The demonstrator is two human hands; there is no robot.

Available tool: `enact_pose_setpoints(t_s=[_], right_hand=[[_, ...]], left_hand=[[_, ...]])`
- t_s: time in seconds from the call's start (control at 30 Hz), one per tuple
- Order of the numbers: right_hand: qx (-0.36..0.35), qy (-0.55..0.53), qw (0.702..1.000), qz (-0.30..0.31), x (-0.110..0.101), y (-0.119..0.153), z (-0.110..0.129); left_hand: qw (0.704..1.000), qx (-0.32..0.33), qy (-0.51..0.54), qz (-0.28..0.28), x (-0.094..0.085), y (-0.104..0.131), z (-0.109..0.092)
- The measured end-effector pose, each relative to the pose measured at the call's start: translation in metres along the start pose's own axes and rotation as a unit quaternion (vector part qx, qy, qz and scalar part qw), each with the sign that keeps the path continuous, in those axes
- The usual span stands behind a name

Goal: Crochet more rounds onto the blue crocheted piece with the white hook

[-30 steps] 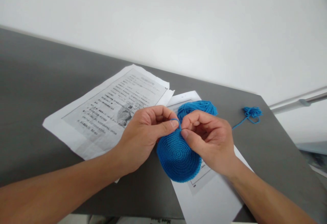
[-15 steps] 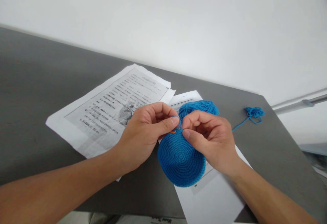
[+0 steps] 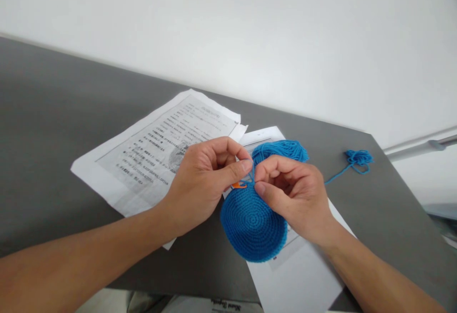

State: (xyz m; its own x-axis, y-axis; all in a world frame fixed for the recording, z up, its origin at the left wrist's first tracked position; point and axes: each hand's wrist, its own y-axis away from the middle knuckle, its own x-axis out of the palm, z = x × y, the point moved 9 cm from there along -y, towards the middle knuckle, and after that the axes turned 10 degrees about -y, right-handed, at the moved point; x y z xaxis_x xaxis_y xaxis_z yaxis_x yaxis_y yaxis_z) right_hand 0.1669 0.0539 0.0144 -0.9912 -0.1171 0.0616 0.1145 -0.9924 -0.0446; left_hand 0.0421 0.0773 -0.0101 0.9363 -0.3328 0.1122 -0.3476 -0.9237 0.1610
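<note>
A round blue crocheted piece [image 3: 254, 222] hangs below both hands, its rings of stitches facing the camera. My left hand [image 3: 210, 179] pinches a loop of blue yarn [image 3: 253, 171] between thumb and index finger, just above the piece's top edge. Close beside it, my right hand [image 3: 294, 194] has thumb and index finger closed on the yarn at that edge. A small orange marker [image 3: 239, 186] sits at the upper left edge of the piece, below my left fingertips.
Behind the hands lies a blue yarn skein [image 3: 280, 150]. A printed sheet [image 3: 153, 146] is at left, another sheet [image 3: 296, 275] under the work. A small yarn tangle [image 3: 358, 159] rests on the grey table [image 3: 71, 108] at right, before a white wall [image 3: 228, 32].
My left fingertips have risen slightly, and the yarn loop between the hands stands taller. More of the orange marker shows. My right hand has hardly moved.
</note>
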Motion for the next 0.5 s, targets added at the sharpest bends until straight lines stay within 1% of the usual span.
enact_pose_setpoints(t_s=[0.13,0.2,0.37,0.5], right_hand=[[-0.001,0.0,1.0,0.003,0.001,0.001,0.0],[0.004,0.001,1.0,0.003,0.001,0.001,-0.002],[0.013,0.009,1.0,0.004,0.002,0.004,-0.004],[0.006,0.012,1.0,-0.001,0.001,0.004,-0.003]], left_hand=[[0.999,0.023,-0.039,-0.01,-0.003,0.001,-0.005],[0.999,0.031,-0.042,-0.008,-0.004,0.001,-0.006],[0.999,0.023,0.032,0.007,-0.007,-0.002,-0.008],[0.998,0.026,0.059,0.011,-0.008,-0.002,-0.011]])
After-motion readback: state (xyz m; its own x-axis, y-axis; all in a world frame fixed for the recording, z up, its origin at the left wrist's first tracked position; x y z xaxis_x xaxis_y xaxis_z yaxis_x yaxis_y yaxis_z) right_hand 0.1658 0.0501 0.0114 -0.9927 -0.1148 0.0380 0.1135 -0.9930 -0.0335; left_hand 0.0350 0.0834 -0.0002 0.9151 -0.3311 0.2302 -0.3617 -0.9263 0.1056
